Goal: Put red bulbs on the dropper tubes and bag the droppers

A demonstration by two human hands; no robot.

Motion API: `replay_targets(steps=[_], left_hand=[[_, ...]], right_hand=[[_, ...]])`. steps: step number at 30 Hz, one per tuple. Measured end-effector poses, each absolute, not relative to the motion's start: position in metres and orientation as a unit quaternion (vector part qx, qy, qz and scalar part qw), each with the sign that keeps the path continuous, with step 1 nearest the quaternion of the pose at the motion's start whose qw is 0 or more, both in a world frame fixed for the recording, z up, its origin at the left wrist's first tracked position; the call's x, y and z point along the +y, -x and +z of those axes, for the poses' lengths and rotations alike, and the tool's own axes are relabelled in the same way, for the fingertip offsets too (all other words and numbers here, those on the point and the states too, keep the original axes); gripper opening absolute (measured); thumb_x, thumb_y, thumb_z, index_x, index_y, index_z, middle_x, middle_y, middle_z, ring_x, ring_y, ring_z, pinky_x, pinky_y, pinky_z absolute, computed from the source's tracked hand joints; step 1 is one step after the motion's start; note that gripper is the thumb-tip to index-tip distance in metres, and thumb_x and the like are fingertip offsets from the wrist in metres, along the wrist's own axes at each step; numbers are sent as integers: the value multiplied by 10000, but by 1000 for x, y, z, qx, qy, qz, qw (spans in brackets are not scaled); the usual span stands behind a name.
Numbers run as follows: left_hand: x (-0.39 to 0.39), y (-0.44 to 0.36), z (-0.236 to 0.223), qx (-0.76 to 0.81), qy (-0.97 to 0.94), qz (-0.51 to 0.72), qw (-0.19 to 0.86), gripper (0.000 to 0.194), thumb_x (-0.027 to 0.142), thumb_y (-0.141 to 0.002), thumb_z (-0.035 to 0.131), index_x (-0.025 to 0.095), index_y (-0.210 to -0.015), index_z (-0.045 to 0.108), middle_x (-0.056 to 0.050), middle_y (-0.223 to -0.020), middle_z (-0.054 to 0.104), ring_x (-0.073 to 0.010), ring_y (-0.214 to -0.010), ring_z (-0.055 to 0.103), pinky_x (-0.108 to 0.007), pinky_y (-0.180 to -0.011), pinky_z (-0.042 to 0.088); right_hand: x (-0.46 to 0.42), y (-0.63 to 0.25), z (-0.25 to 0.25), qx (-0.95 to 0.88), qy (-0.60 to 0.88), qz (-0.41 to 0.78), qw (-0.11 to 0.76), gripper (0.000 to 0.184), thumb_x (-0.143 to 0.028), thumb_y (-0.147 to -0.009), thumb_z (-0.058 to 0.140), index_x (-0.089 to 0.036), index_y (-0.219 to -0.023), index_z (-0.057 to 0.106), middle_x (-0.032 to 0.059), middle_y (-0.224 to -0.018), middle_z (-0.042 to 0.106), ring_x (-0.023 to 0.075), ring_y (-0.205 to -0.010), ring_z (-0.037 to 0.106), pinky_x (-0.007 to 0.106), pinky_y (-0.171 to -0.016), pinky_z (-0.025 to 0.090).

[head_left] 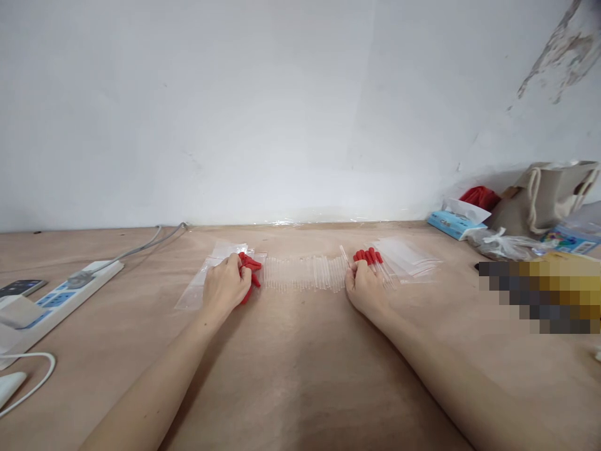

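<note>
My left hand point(225, 283) is at a small pile of red rubber bulbs point(252, 263), its fingers closed on one of them, though the fingertips are partly hidden. A row of thin clear glass tubes point(300, 274) lies side by side between my hands. My right hand point(367, 288) pinches one clear glass tube point(344, 254), which tilts up from the right end of the row. Just beyond that hand lie several tubes fitted with red bulbs point(369, 255), their clear ends pointing toward me.
Clear zip bags point(192, 287) lie under and beside my left hand; more zip bags point(408, 257) fan out at right. A power strip point(70, 297) with cables stands left. A tissue pack point(453, 224), a cloth bag point(547, 194) and a tied plastic bag point(502, 243) sit far right.
</note>
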State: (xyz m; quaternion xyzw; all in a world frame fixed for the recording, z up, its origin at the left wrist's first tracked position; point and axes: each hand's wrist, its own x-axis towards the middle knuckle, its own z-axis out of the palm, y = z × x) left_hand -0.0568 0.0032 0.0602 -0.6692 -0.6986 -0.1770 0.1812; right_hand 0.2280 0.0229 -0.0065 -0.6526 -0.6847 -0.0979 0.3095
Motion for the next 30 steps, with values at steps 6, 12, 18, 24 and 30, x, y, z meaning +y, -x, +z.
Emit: replay_targets(steps=[6,12,18,24,30], left_hand=[[6,59,55,-676,693,-188,165,77,162,-776,402,180,-708,434,-36,-678,533,-175,-585,515,-268,-516,293],[6,57,53,-645,703,-264,144,106,155,-799,381,199,-703,377,-26,-713,489,-155,-577,486,-255,-497,295],[-7,25,26,-562,754,-332,67,143,256,-842,394,202,-715,357,12,-651,458,-140,-570,480,-244,-514,347],[-22,8,1,-469,817,-333,-43,182,238,-817,502,191,-987,456,-23,-832,558,-168,-769,544,-287,-671,428],[-23,12,5,-435,831,-340,-64,123,246,-840,483,211,-924,565,-22,-835,548,-154,-782,539,-274,-697,433]], right_hand=[[18,-227,-15,-751,548,-102,354,189,-184,-850,337,-151,-897,518,70,-814,617,187,-757,547,320,-722,281],[16,-227,-17,-768,494,-106,393,265,-162,-847,374,-151,-1020,574,67,-804,634,179,-766,556,324,-713,318],[11,-227,-11,-749,462,-19,475,226,-208,-830,425,-170,-925,627,58,-767,634,161,-713,566,293,-670,411],[-3,-217,-7,-751,429,60,498,115,-270,-781,542,-207,-800,636,28,-732,666,155,-670,591,309,-682,422],[-11,-208,-7,-781,398,96,472,86,-242,-790,539,-208,-792,618,8,-717,662,141,-645,586,327,-711,369]])
